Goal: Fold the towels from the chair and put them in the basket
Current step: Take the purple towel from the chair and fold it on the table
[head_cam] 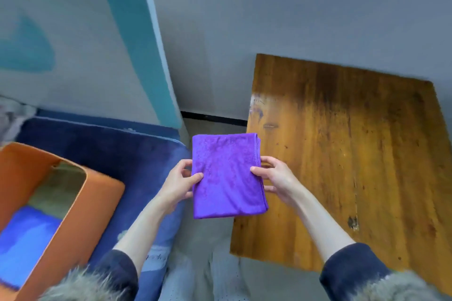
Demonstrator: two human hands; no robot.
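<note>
A purple towel [227, 175], folded into a flat rectangle, is held in the air between a wooden table and a blue seat. My left hand [179, 184] pinches its left edge with the thumb on top. My right hand [276, 179] pinches its right edge the same way. The orange basket [73, 222] stands at the lower left on the blue seat, and a blue towel [24, 244] lies folded inside it.
A worn wooden table [347, 156] fills the right side. The dark blue cushioned seat [117, 154] lies to the left, under the basket. A grey wall with teal shapes [137, 39] rises behind. A strip of floor [210, 239] runs between seat and table.
</note>
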